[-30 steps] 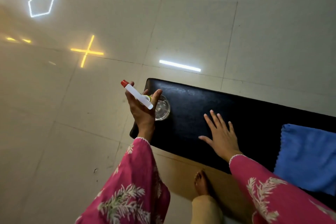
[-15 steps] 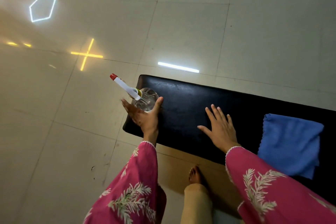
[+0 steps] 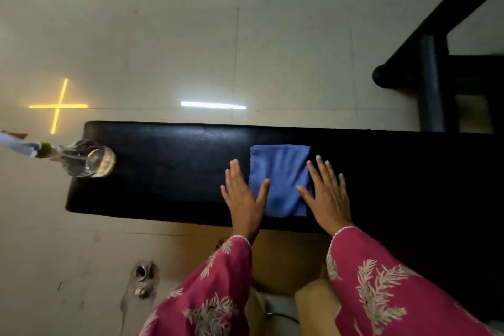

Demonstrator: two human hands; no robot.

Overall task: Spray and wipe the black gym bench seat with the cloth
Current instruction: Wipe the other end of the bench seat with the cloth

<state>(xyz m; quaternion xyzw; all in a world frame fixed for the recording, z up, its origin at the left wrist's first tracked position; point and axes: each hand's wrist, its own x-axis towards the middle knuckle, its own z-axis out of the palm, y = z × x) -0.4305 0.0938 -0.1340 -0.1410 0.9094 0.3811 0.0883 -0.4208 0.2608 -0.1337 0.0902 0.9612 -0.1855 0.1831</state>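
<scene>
1. Head view, bench: the black gym bench seat (image 3: 174,161) runs left to right across the frame, its long axis crosswise to the person.
2. Head view, cloth: the blue cloth (image 3: 281,169) lies flat on the seat between both hands, its longer side running away from the person.
3. Head view, hands: the left hand (image 3: 244,194) and right hand (image 3: 326,194) are spread flat, holding nothing; each thumb touches a cloth edge. Neither is clearly nearer.
4. Head view, bottle: the spray bottle (image 3: 81,158) stands at the seat's left end, well apart from the hands, nearer the left one.
</scene>
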